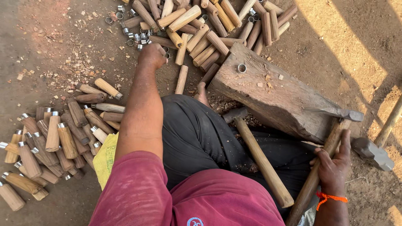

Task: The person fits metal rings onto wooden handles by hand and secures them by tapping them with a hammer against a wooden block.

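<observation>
My left hand [151, 55] reaches forward to the near edge of a pile of bare wooden handles [209, 29], beside several small metal rings [134, 37]; its fingers are curled and what they hold is hidden. My right hand [334, 165] grips a long wooden stick [322, 163] that leans against a heavy wooden block [276, 94]. One metal ring [241, 68] sits on top of the block. A hammer [255, 152] lies across my lap, its head by the block.
At the left lies a heap of wooden handles fitted with metal rings [50, 142]. A yellow bag [106, 157] is beside my left leg. A metal hammer head [372, 152] rests on the dirt at right. Wood chips litter the ground.
</observation>
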